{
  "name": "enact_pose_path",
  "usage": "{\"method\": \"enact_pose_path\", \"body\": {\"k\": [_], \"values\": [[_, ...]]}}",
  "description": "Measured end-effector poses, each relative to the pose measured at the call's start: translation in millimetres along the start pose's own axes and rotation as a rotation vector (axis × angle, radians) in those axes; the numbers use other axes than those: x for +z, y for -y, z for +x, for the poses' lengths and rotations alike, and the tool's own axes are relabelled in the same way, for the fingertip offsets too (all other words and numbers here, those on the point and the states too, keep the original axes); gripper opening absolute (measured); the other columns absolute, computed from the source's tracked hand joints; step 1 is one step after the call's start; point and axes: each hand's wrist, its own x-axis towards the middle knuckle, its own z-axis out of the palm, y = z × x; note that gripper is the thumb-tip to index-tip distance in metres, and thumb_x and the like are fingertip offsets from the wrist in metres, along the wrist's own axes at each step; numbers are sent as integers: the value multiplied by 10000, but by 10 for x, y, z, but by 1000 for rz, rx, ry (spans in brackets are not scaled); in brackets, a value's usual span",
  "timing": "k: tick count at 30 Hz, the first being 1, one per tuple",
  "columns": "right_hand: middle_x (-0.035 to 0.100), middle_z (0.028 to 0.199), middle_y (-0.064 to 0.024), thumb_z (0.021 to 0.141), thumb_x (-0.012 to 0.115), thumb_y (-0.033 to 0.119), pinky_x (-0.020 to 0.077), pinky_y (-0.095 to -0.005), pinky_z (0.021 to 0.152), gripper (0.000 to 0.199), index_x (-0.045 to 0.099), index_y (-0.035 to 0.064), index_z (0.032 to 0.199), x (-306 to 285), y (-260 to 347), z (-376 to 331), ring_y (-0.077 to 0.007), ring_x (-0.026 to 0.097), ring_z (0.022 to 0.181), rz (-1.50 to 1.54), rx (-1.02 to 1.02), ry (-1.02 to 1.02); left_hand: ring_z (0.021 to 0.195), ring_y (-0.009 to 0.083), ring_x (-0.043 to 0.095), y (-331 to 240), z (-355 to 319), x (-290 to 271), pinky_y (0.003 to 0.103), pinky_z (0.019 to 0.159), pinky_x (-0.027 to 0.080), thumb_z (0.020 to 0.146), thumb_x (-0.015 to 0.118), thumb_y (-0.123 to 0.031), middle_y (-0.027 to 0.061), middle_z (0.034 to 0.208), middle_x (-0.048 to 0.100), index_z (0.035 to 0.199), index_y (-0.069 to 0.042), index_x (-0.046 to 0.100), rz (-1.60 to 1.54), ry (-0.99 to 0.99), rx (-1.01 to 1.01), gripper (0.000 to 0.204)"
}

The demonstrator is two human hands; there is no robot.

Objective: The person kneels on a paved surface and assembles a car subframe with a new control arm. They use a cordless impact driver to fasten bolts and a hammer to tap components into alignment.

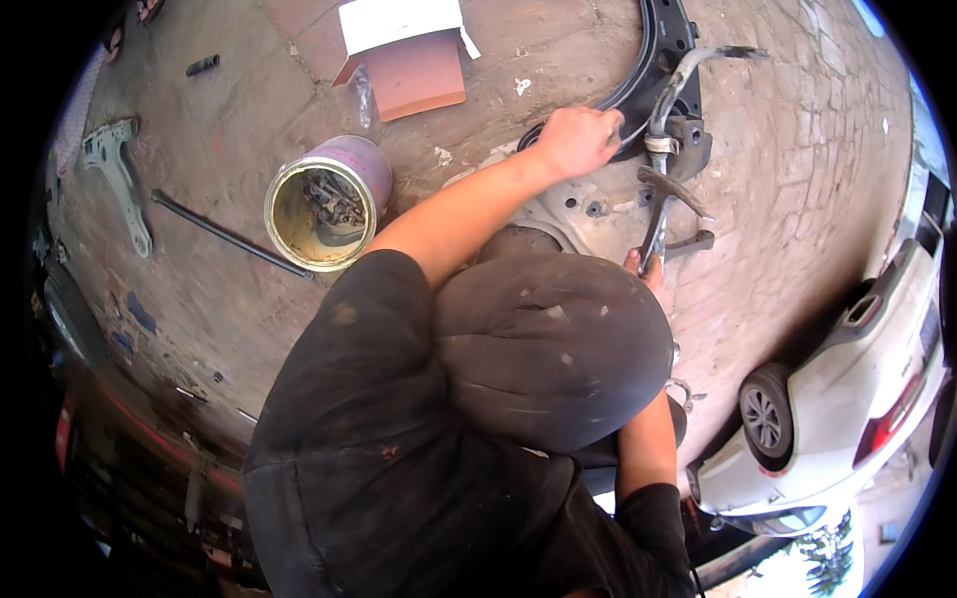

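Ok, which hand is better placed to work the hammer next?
Right, probably: the right hand already grips the handle end of the hammer, while the left hand is up on the black metal frame.

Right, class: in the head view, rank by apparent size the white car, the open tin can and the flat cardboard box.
1. white car, though fisheye bending makes it unsure
2. flat cardboard box
3. open tin can, close to the box
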Motion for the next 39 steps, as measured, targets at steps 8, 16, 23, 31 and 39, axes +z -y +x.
{"method": "enact_pose_path", "body": {"k": [8,16,23,31,39], "values": [[574,650,-99,1035,555,270,404,-322,505,298,541,3,903,-39,235,222,-154,520,532,436,16,-298,781,355,722,-60,152,-24,458,670,574,863,571,-116,185,828,724,1137,3,530,206,310,-12,301],[645,770,-232,1013,568,181,490,-441,631,288,550,-104,1051,3,174,458,-415,616,672,0,-244,-285,801,351,729,-89,202,-26,459,679,580,852,568,-83,179,843,726,1149,-4,510,241,330,-38,312],[648,802,-281,1004,571,172,494,-471,628,245,552,-63,1072,14,172,441,-467,629,712,-88,-196,-220,798,369,719,-89,190,0,472,687,574,882,579,-144,181,832,721,1175,-9,507,239,341,-62,331],[628,746,-246,996,582,157,479,-471,604,209,576,-51,1009,-75,56,134,-440,619,663,88,-148,-226,883,390,690,-208,230,-43,482,754,559,886,685,-495,199,880,702,1491,-46,373,147,232,-61,815],[655,795,-221,989,596,152,504,-452,629,176,607,-14,1048,28,-43,-49,-407,644,681,106,18,-160,915,353,681,-254,761,81,457,807,527,892,608,-635,153,843,696,1517,-235,407,34,408,137,768]]}}
